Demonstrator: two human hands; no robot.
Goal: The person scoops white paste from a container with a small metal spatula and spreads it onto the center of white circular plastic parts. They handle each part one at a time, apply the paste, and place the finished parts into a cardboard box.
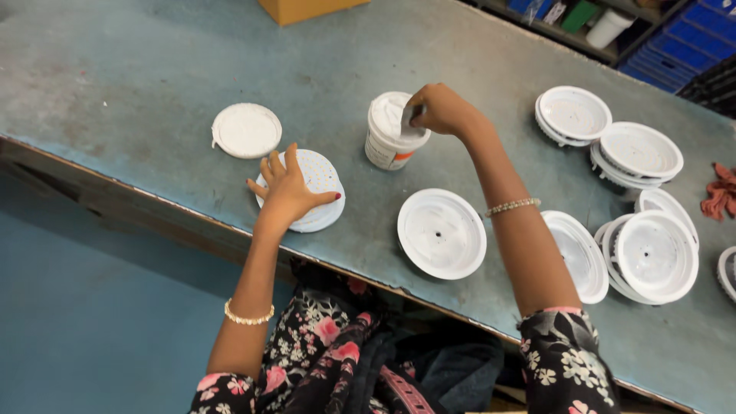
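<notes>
My left hand (287, 190) rests flat on a white round disc with many small dots (320, 178) near the table's front edge. My right hand (441, 109) is over an open white tub of white paste (389, 142), with its fingers pinched on a small flat tool dipped into the paste. The tub's white lid (246, 130) lies to the left of the disc. A white round housing with a centre hole (441, 232) lies between my arms, close to the front edge.
Several white round housings, some stacked, lie to the right (573, 115) (640, 151) (656, 257) (579, 253). A red rag (719, 190) is at the far right. A cardboard box (303, 9) stands at the back of the worn blue-grey table (138, 77).
</notes>
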